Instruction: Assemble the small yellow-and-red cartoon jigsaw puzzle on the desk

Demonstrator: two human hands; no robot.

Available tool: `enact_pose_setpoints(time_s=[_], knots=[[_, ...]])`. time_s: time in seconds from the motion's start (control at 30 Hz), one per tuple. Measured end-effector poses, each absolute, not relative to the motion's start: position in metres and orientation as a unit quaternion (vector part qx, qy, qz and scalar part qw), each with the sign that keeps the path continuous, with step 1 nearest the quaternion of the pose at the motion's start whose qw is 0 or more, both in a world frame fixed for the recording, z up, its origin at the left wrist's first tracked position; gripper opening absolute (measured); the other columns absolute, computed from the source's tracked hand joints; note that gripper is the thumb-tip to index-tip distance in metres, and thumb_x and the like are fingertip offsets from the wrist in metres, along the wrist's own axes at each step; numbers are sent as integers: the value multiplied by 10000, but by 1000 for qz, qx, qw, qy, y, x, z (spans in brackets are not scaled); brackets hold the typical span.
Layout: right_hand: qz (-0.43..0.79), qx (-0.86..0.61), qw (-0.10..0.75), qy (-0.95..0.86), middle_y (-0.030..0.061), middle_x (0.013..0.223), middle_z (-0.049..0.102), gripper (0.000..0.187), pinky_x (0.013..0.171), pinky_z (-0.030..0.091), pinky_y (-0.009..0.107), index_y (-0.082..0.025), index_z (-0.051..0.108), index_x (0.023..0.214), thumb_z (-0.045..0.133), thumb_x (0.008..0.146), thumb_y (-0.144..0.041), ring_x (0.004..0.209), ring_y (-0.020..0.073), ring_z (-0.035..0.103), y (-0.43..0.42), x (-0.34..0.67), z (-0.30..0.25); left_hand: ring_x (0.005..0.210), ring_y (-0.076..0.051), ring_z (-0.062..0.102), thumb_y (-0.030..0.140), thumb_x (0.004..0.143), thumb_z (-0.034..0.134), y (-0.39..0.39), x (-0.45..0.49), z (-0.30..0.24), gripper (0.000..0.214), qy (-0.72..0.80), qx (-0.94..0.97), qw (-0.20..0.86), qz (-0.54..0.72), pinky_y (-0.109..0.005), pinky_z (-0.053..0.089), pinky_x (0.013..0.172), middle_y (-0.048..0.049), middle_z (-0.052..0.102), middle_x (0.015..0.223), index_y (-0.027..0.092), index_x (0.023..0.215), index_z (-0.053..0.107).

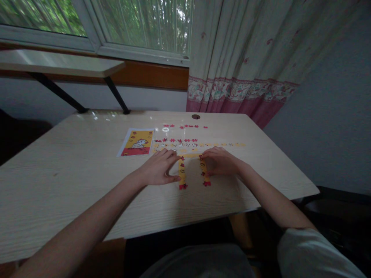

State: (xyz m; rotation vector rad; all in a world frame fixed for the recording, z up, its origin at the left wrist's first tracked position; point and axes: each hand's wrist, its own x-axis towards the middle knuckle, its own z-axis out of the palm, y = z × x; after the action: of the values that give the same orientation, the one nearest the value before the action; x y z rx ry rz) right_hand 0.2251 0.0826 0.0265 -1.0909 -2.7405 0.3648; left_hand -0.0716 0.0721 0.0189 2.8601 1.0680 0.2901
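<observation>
My left hand has its forefinger near the top and its thumb lower down on a narrow upright strip of joined jigsaw pieces, yellow with a red lower end. Mirroring it, my right hand holds a second such strip by its outer side. Bare tabletop shows between the two strips. Across their upper ends runs a yellow row of pieces; whether it joins them I cannot tell. Both hands rest low over the table, thumbs and forefingers spread along the strips.
Beyond my hands lie loose yellow and white pieces, a row of red pieces and more red pieces. A printed picture lies left of them. A raised shelf stands at the back left of the table.
</observation>
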Motion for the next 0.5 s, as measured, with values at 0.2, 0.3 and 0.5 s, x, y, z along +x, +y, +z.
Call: enact_pose_setpoints(time_s=[0.2, 0.3, 0.5], knots=[[126, -365, 88, -918, 65, 1178, 616, 586, 915, 339, 389, -238, 591, 1164, 740, 660, -496, 1078, 248, 535, 83, 225, 27, 982, -281, 483, 626, 759, 565, 73, -72, 17, 674, 347, 933, 38, 89, -404, 408, 847, -123, 531, 1113, 163, 1248, 522], [123, -361, 96, -919, 64, 1161, 621, 567, 903, 339, 381, -240, 597, 1147, 738, 664, -500, 1076, 245, 533, 85, 227, 23, 987, -283, 482, 625, 769, 557, 74, -72, 17, 671, 345, 933, 42, 91, -411, 411, 852, -125, 529, 1111, 160, 1252, 522], [108, -371, 146, -911, 51, 997, 651, 186, 843, 361, 329, -218, 643, 934, 618, 826, -367, 978, 191, 557, 103, 233, 13, 970, -261, 499, 552, 852, 501, 76, -73, 19, 513, 336, 933, 60, 113, -408, 427, 844, -111, 544, 1055, 172, 1192, 555]])
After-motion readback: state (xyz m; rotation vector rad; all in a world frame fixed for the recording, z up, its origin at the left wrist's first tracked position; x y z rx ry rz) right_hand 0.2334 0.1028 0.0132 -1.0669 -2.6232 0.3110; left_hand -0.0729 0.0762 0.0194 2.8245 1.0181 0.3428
